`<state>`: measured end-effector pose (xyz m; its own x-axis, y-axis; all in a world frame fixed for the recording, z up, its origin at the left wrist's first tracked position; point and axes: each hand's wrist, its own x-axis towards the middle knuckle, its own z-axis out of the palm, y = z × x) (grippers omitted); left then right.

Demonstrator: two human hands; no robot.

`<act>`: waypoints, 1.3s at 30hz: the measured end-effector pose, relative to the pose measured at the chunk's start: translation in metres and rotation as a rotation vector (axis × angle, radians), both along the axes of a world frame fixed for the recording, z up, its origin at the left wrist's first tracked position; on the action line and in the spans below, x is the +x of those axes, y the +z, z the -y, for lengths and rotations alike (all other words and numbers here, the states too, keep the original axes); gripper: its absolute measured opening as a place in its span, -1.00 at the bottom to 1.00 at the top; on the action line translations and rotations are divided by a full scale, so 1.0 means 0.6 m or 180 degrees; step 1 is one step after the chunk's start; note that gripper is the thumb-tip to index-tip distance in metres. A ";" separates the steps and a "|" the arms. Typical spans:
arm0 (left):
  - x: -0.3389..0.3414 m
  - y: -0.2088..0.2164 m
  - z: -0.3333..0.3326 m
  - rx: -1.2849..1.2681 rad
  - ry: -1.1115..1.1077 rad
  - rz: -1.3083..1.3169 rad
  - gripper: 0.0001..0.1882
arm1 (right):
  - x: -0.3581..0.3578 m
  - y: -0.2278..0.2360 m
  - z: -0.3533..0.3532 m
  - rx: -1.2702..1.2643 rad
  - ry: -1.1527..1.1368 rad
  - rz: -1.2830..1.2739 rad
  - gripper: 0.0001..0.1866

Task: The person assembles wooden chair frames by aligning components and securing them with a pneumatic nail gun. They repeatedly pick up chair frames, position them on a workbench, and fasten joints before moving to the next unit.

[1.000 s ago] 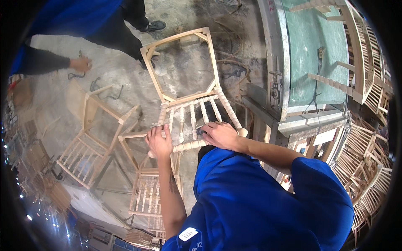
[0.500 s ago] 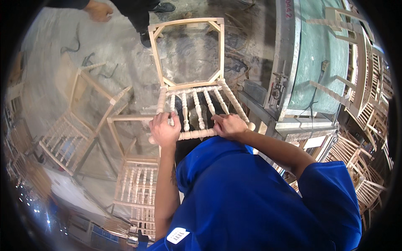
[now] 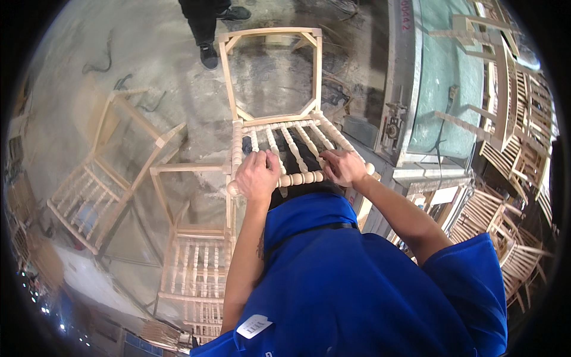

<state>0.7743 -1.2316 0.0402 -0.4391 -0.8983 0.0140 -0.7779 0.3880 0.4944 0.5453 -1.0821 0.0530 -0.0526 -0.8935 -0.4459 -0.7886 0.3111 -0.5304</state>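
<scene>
In front of me stands an unfinished pale wooden chair (image 3: pixel 275 120), its open seat frame pointing away and its back toward me. Several turned spindles (image 3: pixel 293 149) fill the back, with a ridged top rail (image 3: pixel 302 178) across the near end. My left hand (image 3: pixel 258 174) is closed over the left part of that rail, thumb toward the spindles. On its right part, my right hand (image 3: pixel 344 167) is curled round the rail near the corner post. Both hands' undersides are hidden.
Bare wooden chairs (image 3: pixel 159 141) stand close on the left, another chair (image 3: pixel 199 228) just below them. A metal-edged bench with a green top (image 3: pixel 449 77) is at right, chairs stacked beyond. Another person's legs (image 3: pixel 202 27) are at the far side; a strap (image 3: pixel 107 59) lies on the floor.
Both my hands and the near end of the chair back have shifted slightly right. The other person's hand has left the view at the upper left.
</scene>
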 end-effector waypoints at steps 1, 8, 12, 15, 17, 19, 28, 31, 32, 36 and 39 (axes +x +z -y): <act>0.002 -0.003 -0.002 0.0008 0.0017 0.0005 -0.75 | -0.001 -0.002 -0.003 -0.0003 0.0007 -0.0042 -0.65; -0.004 0.002 0.001 -0.0024 0.0002 0.0092 -0.71 | 0.005 -0.002 -0.014 0.0050 -0.0081 -0.0286 -0.64; -0.008 0.004 0.002 0.0157 0.0031 0.0275 -0.70 | 0.004 -0.001 -0.015 -0.0173 -0.0058 -0.0234 -0.66; -0.008 0.005 0.003 0.0234 0.0044 0.0374 -0.70 | 0.002 0.007 -0.009 -0.0236 0.0007 -0.0264 -0.68; -0.016 0.010 0.004 0.0285 0.0048 0.0465 -0.70 | 0.001 0.007 -0.011 -0.0277 0.0013 -0.0246 -0.68; -0.018 0.014 0.005 0.0278 0.0043 0.0392 -0.70 | -0.003 -0.005 -0.020 -0.0410 -0.0041 -0.0131 -0.69; -0.022 0.000 -0.012 -0.0070 0.0069 0.0313 -0.71 | -0.020 -0.002 -0.014 -0.0192 -0.0075 0.0204 -0.69; -0.022 0.002 -0.015 -0.0016 0.0285 0.0512 -0.72 | -0.029 0.018 0.004 0.0022 0.0072 0.0376 -0.61; -0.029 0.011 -0.014 -0.0038 0.0342 0.0451 -0.72 | -0.036 0.032 0.019 0.0394 0.0162 0.0560 -0.54; -0.023 -0.006 -0.023 -0.0170 0.0901 0.0143 -0.66 | -0.039 0.026 0.005 0.0498 0.0226 0.0946 -0.43; -0.026 0.004 -0.035 -0.0836 0.0907 0.0729 -0.62 | -0.047 0.017 -0.003 0.0541 0.0478 0.1537 -0.36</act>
<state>0.7588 -1.2104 0.0424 -0.1931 -0.9628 0.1890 -0.9498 0.2317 0.2102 0.5174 -1.0804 0.0633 0.3173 -0.7886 -0.5268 -0.5096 0.3267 -0.7959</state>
